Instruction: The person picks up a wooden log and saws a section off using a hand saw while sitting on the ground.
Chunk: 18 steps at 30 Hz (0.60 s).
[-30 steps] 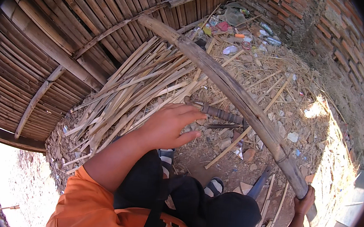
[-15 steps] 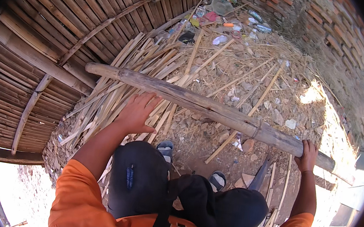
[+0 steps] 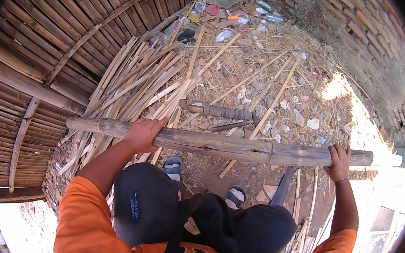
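Observation:
A long grey bamboo pole (image 3: 230, 146) lies level across the view in front of me, held in both hands. My left hand (image 3: 144, 134) grips it near its left end. Close to the pole's right end my right hand (image 3: 338, 162) is wrapped around it. Beneath the pole I see my two sandalled feet (image 3: 173, 166) and dark trousers. On the ground beyond the pole lies a machete-like tool with a wound handle (image 3: 218, 111).
A woven bamboo wall (image 3: 48, 58) curves along the left. Split bamboo strips (image 3: 138, 86) are heaped at its foot. Straw, stones and litter (image 3: 232, 17) cover the dirt. A brick wall (image 3: 368, 25) stands at the upper right.
The pole swung from a steep slant to level and came closer to me. My left hand went from reaching toward the ground to gripping the pole; my right hand rose with it.

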Tool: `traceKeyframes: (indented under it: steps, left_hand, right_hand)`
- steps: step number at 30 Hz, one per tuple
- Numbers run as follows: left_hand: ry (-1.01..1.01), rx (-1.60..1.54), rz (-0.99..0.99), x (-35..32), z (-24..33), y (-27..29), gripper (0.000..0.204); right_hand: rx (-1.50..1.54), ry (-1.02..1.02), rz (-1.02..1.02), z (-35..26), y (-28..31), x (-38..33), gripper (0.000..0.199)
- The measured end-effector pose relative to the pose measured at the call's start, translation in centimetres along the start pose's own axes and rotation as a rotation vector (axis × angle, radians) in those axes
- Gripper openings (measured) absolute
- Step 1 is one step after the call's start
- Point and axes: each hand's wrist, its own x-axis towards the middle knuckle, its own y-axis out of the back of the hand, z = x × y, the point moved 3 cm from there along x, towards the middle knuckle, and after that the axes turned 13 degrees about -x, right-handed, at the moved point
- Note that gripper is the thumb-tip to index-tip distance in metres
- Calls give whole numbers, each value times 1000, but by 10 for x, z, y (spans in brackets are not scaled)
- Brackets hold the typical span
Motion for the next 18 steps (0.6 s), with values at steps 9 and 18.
traceKeyframes:
  steps: [9, 18]
  left_hand:
    - [354, -89, 122, -97, -83, -23, 114]
    - [593, -162, 193, -160, -166, -56, 113]
  right_hand:
    - [31, 156, 15, -108, -43, 131, 82]
    - [38, 167, -28, -243, -86, 265, 83]
